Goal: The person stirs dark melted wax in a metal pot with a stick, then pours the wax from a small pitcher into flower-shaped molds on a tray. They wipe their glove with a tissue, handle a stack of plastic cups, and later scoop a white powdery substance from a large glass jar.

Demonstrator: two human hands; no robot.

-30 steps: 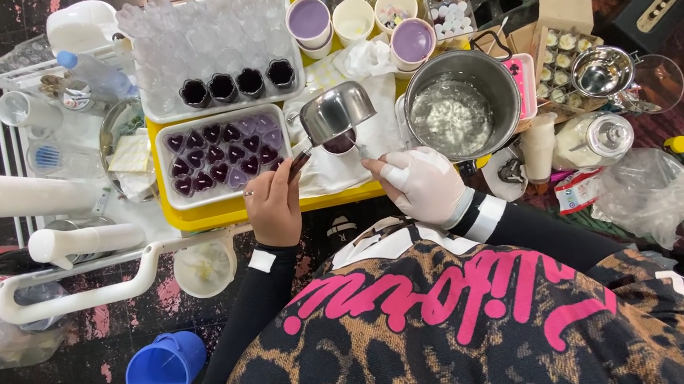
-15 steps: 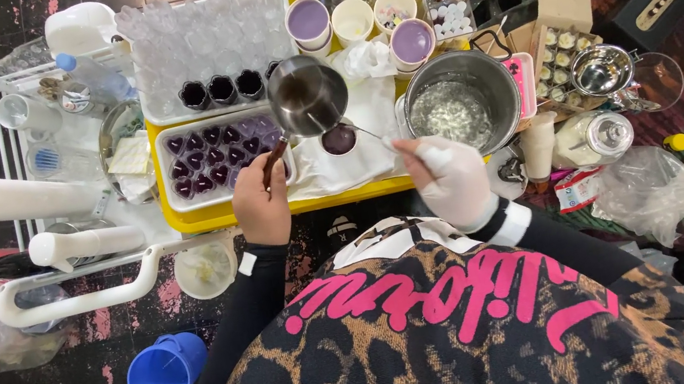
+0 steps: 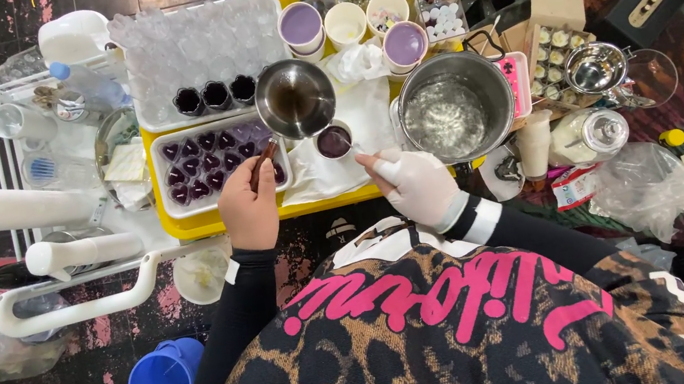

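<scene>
Gripping a dark handle, the left hand (image 3: 250,209) holds a small round steel saucepan (image 3: 295,98) tilted just beyond its fingers, over a small clear cup of dark purple liquid (image 3: 334,141). The fingers are clamped on the handle (image 3: 261,163). The right hand (image 3: 418,184), in a white glove, has its fingers pinched together on a thin stick whose far end reaches the cup; the stick is too fine to make out clearly. The cup stands on a white cloth (image 3: 349,140) on the surface, just ahead of the right fingertips. Left of the left-hand fingers lies a white tray of dark purple heart-shaped moulds (image 3: 211,166); right of the gloved fingers stands a large steel pot (image 3: 455,107).

The saucepan looks stiff and fairly light, probably warm, so the handle is the place to hold it. The cup seems thin, light and easily tipped; steady it low at its wall.
</scene>
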